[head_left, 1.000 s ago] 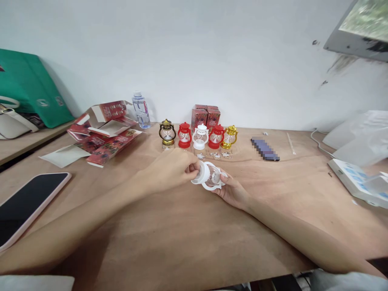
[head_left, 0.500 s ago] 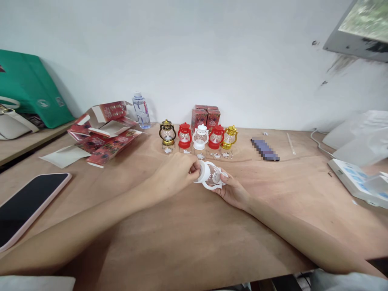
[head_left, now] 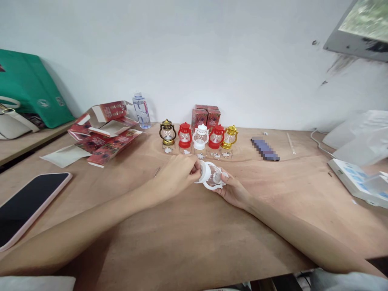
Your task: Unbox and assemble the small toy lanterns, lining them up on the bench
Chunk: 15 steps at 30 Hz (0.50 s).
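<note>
A small white toy lantern point(head_left: 214, 176) with a clear globe lies tilted on its side between my hands, above the table. My right hand point(head_left: 233, 190) is closed around its top end. The fingers of my left hand point(head_left: 182, 169) are pinched at the lantern's round white base; whether they also hold a small part is hidden. Beyond my hands stands a row of several little lanterns: a bronze one point(head_left: 167, 133), a red one point(head_left: 184, 136), a white one point(head_left: 200, 137), another red one point(head_left: 216, 136) and a gold one point(head_left: 229, 137).
Small flat pieces point(head_left: 200, 156) lie before the row, with red boxes point(head_left: 199, 119) behind. Left are opened cartons point(head_left: 113, 147), a water bottle point(head_left: 141, 111) and a phone point(head_left: 28, 206). A blurred-out dark object point(head_left: 264, 149) and a white power strip point(head_left: 357, 182) are rightward.
My left hand has shifted very slightly at the lantern's base, and a small thin piece on the table beside its wrist now shows. My right hand keeps its hold.
</note>
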Tool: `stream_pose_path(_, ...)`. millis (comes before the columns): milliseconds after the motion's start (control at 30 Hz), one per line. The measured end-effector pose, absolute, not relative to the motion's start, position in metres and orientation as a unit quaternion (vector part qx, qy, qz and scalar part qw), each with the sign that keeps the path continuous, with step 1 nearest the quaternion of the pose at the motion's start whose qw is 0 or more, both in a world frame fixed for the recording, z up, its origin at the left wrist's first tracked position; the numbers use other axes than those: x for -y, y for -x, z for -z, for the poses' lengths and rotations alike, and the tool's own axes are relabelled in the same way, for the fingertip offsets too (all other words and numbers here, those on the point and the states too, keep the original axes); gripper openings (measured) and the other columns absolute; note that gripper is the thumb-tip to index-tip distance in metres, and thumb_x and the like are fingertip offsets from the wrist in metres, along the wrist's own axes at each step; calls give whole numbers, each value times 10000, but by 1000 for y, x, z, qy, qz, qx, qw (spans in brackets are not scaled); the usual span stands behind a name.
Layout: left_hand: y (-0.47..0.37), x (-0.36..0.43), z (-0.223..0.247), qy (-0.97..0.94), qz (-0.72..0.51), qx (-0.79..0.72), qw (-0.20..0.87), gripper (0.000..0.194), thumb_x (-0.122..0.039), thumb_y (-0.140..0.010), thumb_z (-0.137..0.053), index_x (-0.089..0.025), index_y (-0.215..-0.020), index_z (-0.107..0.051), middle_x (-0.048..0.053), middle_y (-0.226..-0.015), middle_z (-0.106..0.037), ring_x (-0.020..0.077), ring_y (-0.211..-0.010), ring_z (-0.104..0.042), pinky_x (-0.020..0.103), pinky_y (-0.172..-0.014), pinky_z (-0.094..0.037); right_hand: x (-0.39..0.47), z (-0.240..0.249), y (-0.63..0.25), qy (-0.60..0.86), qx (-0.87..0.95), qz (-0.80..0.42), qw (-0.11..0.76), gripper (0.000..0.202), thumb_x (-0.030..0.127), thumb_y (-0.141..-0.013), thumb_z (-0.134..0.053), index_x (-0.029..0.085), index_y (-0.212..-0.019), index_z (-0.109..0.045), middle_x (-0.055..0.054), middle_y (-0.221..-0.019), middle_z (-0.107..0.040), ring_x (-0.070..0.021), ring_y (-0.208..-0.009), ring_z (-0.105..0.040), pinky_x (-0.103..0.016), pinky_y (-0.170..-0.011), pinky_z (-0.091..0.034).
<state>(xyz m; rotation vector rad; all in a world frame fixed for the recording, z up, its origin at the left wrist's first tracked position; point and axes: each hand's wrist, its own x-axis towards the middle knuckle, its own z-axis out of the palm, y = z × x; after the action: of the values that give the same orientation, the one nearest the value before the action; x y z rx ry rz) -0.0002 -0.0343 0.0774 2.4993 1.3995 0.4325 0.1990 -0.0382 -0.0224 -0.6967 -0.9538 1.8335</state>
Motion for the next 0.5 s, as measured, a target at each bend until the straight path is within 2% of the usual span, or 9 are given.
stream_pose_path(500, -1, 36, -77, -863, -113, -482, 96, 121, -209, -836, -471, -137, -777, -548, 53, -769, -634, 145, -641, -537, 264, -576, -346, 38, 23, -199, 283, 382, -748, 463, 413, 362, -692, -760, 222, -1051, -611, 12, -930, -652, -104, -808, -622, -222, -756, -544)
